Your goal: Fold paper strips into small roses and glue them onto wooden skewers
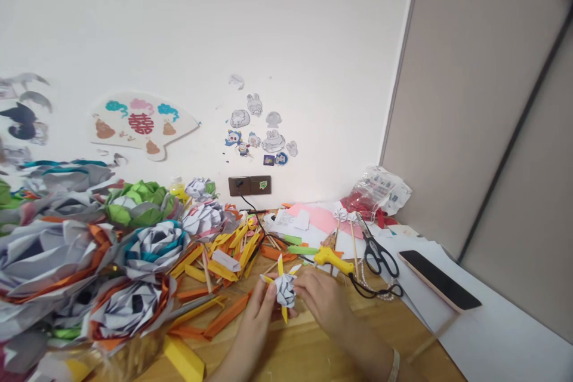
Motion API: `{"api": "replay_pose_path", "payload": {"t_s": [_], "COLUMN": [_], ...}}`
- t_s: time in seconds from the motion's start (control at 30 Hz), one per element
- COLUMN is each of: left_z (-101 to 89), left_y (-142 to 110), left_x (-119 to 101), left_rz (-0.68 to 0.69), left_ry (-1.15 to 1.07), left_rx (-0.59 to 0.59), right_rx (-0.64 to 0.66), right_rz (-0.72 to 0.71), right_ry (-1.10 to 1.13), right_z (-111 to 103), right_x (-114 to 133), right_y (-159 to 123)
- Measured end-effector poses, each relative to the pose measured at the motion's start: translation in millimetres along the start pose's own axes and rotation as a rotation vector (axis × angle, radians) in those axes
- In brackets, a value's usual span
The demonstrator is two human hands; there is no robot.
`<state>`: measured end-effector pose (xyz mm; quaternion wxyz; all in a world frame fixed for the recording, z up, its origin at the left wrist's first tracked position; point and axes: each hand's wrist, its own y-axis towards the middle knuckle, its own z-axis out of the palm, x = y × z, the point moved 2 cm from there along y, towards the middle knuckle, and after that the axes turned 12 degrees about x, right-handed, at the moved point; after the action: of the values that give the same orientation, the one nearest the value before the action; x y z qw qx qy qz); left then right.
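Observation:
A small paper flower with a white folded centre and yellow pointed petals is held between my two hands, above the wooden table. My left hand grips it from the left, thumb against the white petals. On the other side my right hand is closed, its fingertips pinching the flower's right edge. Just behind the hands lies a yellow hot glue gun with a black cord. Folded yellow paper strips and orange paper strips are scattered to the left.
Large paper flowers pile up on the left. Black-handled scissors, a phone and white paper sheets lie on the right. A plastic bag sits at the back. A wall socket has a cord plugged in.

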<state>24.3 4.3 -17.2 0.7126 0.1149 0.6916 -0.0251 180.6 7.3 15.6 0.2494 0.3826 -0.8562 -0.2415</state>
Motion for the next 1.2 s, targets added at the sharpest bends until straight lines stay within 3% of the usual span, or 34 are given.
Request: {"api": "replay_pose_path", "payload": {"t_s": [0.27,0.37,0.57,0.87,1.2], "left_z": [3.5,5.9,8.8,5.0,6.7], "left_y": [-1.4,-1.2,-0.6,1.7,-2.3], "left_x": [-3.7,-4.3,-7.7,-11.9,-17.1], "left_rz": [-0.018,-0.02,-0.026,-0.003,0.013], "left_ry": [-0.104,-0.195,-0.268,-0.294,-0.233], "left_rx": [0.05,0.097,0.122,0.107,0.066], "right_rx": [0.026,0.024,0.036,0.052,-0.008], "right_rz": [0.224,0.223,0.055,0.215,0.24], "right_ry": [0.39,0.323,0.064,0.357,0.472], "right_z": [-2.5,-1.3,-1.6,0.4,2.1], "right_x": [0.5,-0.5,-2.8,-4.5,3.8], "right_y": [3.2,2.7,-0.7,2.0,3.2]}}
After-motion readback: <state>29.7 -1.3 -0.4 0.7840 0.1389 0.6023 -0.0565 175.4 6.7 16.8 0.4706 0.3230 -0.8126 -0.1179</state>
